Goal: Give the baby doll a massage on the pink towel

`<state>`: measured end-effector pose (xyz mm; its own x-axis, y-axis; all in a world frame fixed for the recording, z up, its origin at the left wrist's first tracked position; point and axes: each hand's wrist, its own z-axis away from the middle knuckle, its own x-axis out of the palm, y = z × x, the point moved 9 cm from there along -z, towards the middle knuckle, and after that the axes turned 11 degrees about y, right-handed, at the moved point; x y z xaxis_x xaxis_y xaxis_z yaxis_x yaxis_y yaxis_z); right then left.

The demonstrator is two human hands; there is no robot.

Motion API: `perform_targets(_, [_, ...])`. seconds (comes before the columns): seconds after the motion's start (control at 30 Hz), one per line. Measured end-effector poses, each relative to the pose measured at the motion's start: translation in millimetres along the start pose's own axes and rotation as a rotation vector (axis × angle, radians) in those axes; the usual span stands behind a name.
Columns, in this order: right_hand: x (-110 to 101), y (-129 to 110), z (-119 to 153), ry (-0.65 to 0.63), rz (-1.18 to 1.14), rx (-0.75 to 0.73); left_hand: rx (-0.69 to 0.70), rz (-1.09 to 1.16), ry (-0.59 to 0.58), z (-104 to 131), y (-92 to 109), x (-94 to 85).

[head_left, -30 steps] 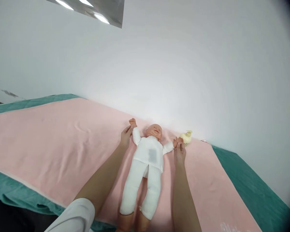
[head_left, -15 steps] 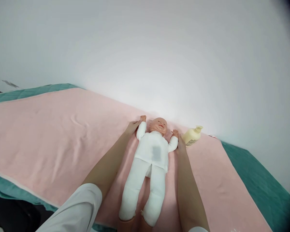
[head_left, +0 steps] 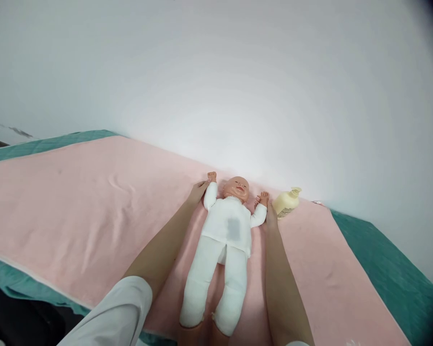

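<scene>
A doll (head_left: 225, 223) lies on its back in the lower centre of the frame, its head toward the middle of the picture and its lower legs cut off by the bottom edge. It wears white clothing with a grey patch on the chest, and both its arms are bent upward. The left hand (head_left: 198, 191) is closed around the doll's forearm near the wrist, on the left of its body; the right hand (head_left: 272, 215) holds the other forearm, its fingers partly hidden behind it. How firmly either hand grips cannot be told. Just beside the right hand, right of centre, a pale yellow pump bottle (head_left: 287, 203) appears slanted. Beneath everything spreads a creased pink cloth (head_left: 68, 202), with a green cover (head_left: 378, 259) showing at the far left, lower left and right. A white wall (head_left: 216, 72) fills the upper frame.
</scene>
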<state>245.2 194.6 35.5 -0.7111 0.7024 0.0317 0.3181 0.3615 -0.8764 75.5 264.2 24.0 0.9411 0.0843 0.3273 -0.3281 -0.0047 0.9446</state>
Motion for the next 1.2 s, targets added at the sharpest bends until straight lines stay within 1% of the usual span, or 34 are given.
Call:
perform_targets(0.07, [-25.3, -1.1, -6.7, 0.088, 0.002, 0.003, 0.001, 0.063, 0.003, 3.0, 2.9, -1.0])
perform_targets(0.13, [-44.7, -5.2, -12.8, 0.109, 0.009, -0.009, 0.013, 0.11, 0.011, 7.6, 7.1, -3.3])
perform_targets(0.2, [-56.8, -11.0, -16.5, 0.113, 0.014, -0.018, 0.043, 0.122, 0.013, 14.5, 13.3, -5.2])
perform_targets(0.27, [-64.1, -18.0, -18.6, 0.121, 0.016, -0.022, 0.086, 0.124, 0.025, 23.2, 20.9, -6.9])
perform_targets(0.37, [-81.3, -25.2, -23.9, 0.133, -0.023, 0.003, 0.132, 0.126, 0.084, 37.2, 29.8, -11.6])
perform_targets(0.43, [-103.8, -26.3, -29.3, 0.124, -0.081, 0.035, 0.148, 0.148, 0.139, 45.9, 33.3, -18.1])
perform_targets(0.57, [-166.2, -23.0, -31.4, 0.131, -0.176, 0.062, 0.184, 0.201, 0.253, 63.6, 37.4, -39.7])
perform_targets(0.6, [-178.0, -20.5, -28.0, 0.124, -0.222, 0.083, 0.195, 0.204, 0.277, 68.6, 38.5, -45.7])
perform_targets(0.67, [-192.5, -11.4, -15.8, 0.113, -0.376, 0.204, 0.238, 0.174, 0.333, 80.4, 42.6, -57.4])
perform_targets(0.73, [-198.5, -5.7, 0.8, 0.126, -0.476, 0.319, 0.292, 0.129, 0.38, 94.3, 48.1, -66.4])
perform_targets(0.8, [-201.7, -7.1, 17.8, 0.156, -0.489, 0.373, 0.349, 0.089, 0.385, 109.2, 53.9, -70.2])
perform_targets(0.87, [-205.5, -13.3, 34.0, 0.187, -0.445, 0.378, 0.409, 0.035, 0.373, 125.5, 59.4, -72.6])
perform_targets(0.93, [-211.8, -20.2, 50.2, 0.22, -0.37, 0.363, 0.449, -0.085, 0.395, 143.1, 62.9, -78.7])
perform_targets(1.0, [-219.7, -25.9, 66.5, 0.252, -0.29, 0.342, 0.417, -0.245, 0.438, 159.5, 61.2, -89.1])
perform_targets(1.07, [-227.3, -30.3, 82.5, 0.278, -0.219, 0.325, 0.347, -0.42, 0.446, 173.9, 57.1, -98.3])
perform_targets(1.13, [-233.0, -34.9, 96.4, 0.291, -0.149, 0.314, 0.301, -0.556, 0.4, 185.4, 54.0, -102.2])
perform_targets(1.2, [-236.4, -41.5, 107.0, 0.284, -0.019, 0.296, 0.283, -0.674, 0.332, 192.3, 51.5, -100.7])
